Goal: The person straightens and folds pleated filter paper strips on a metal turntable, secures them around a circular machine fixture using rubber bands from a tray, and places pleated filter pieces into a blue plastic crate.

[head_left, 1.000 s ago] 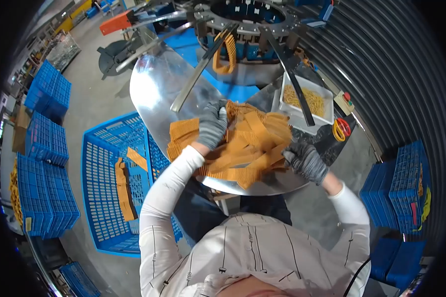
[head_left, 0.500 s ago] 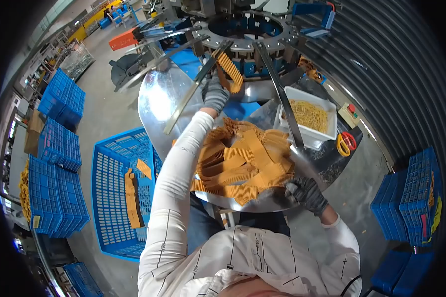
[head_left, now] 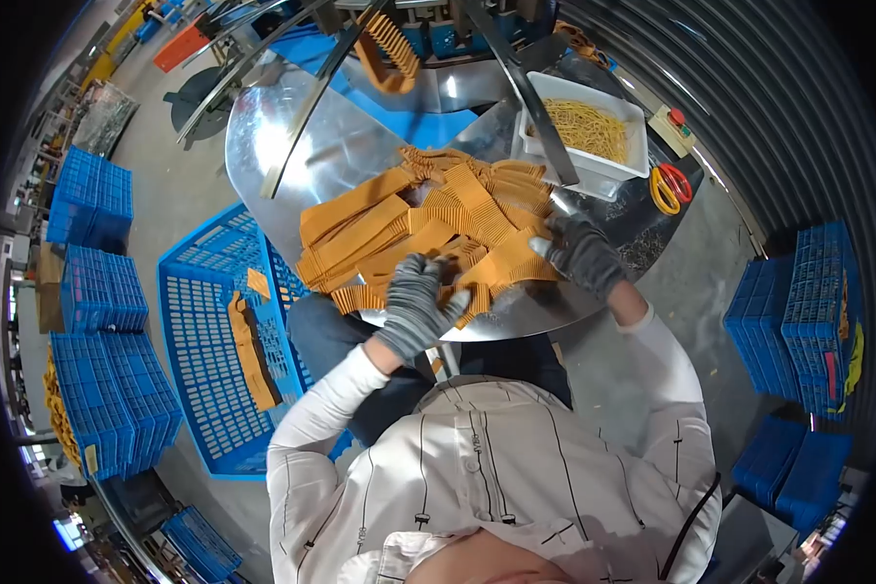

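Observation:
A pile of orange ribbed strips lies on the shiny metal table in front of me. My left hand, in a grey striped glove, is at the pile's near edge with its fingers spread and thumb apart. My right hand, in a similar glove, touches the pile's right side, thumb apart from the fingers; the fingertips partly overlap the strips. Beyond the pile, a folded orange ribbed strip hangs by a metal arm of the machine.
A white bin of thin yellow strands stands at the back right, near yellow and red rings. A second metal arm reaches over the table. The blue basket at left holds a few orange pieces. Blue crates stack on both sides.
My left hand has come back from the hanging strip at the machine to the pile's near edge. My right hand stays at the pile's right side. The view has tilted down.

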